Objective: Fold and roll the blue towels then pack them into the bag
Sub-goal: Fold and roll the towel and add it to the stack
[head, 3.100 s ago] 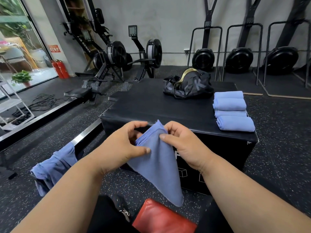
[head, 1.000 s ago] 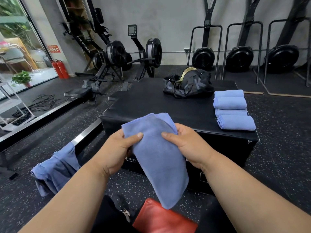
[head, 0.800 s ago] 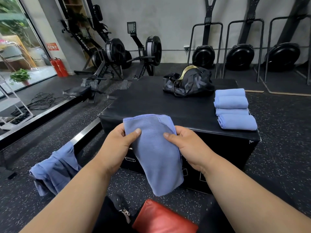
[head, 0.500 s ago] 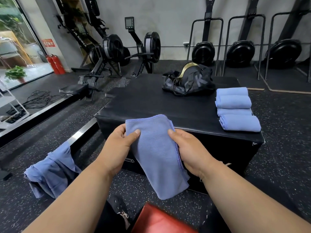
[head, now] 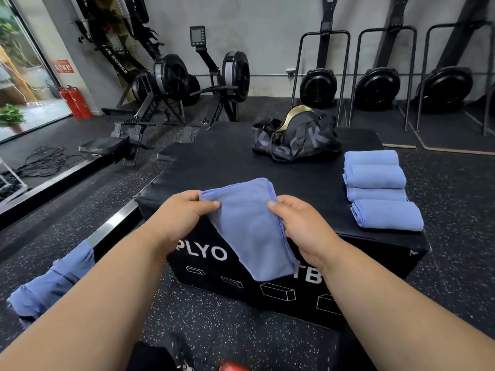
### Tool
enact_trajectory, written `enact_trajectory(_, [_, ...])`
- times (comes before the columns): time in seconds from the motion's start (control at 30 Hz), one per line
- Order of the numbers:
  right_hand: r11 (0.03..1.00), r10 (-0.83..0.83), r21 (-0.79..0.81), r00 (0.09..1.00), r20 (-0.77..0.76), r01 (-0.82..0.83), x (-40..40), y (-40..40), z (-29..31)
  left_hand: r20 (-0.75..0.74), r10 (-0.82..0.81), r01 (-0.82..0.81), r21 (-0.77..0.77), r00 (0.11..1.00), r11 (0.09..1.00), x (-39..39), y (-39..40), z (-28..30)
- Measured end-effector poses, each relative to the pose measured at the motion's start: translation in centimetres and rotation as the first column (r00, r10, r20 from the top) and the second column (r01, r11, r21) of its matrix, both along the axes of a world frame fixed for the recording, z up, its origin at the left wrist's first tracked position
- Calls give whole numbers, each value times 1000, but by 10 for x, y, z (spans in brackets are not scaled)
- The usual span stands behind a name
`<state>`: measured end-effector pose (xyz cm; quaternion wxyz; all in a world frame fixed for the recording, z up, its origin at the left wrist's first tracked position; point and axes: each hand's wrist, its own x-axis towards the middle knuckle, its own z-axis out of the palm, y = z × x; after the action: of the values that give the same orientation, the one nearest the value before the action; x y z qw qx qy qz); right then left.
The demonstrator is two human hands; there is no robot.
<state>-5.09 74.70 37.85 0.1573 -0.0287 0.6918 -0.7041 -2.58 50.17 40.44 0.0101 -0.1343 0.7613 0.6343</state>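
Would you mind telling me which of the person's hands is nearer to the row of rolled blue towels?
Right. The right hand holds the towel just left of the rolled blue towels; the left hand is farther left.

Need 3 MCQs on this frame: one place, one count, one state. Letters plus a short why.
1. Where is the black bag?
A. on the plyo box, far side
B. on the floor
C. in the person's lap

2. How many rolled towels lie on the box's right side?
A. two
B. four
C. six

3. The towel in hand is:
A. rolled tight
B. pinched at its top by left hand and right hand, hanging down
C. spread flat

Key: 1 A, the bag sits on the box top; 2 B, four in a row; 3 B, a thumb on each top corner.
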Motion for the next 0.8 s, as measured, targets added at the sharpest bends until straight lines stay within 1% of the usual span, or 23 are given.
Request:
enact_trajectory(0.07, [999,-4,39,1000,-2,4,-12,0,-5,31,-44,47,-109,999,993,-11,-2,1])
enact_trajectory(0.1, [998,-1,64,1000,-14,2,-17,0,-8,49,-60,67,-138,997,988,-17,-3,0])
enact_trajectory(0.2, [990,-3,141,997,-77,14,-32,2,-13,97,-83,96,-137,992,986,-34,-7,-2])
enact_trajectory(0.3, [983,16,185,993,-113,6,-41,7,-19,147,-174,193,-126,974,973,-36,-9,-2])
enact_trajectory(0.4, [969,127,228,984,-126,-96,-46,12,-21,210,-280,311,-129,937,942,-32,-11,-2])
enact_trajectory(0.47, [943,211,286,969,-126,-168,-50,13,-20,209,-336,372,-167,918,913,-32,-8,-3])
enact_trajectory(0.53, [910,301,333,946,-122,-247,-53,14,-17,197,-375,408,-162,906,899,-33,0,-3])
enact_trajectory(0.6, [877,392,349,911,-124,-330,-53,15,-12,186,-421,442,-92,888,892,-33,9,-5])
enact_trajectory(0.7, [833,490,348,866,-100,-431,-51,19,-4,160,-441,448,-9,883,894,-33,18,-9])
enact_trajectory(0.8, [749,601,413,794,-93,-518,-46,25,4,152,-462,463,30,874,886,-29,29,-8])
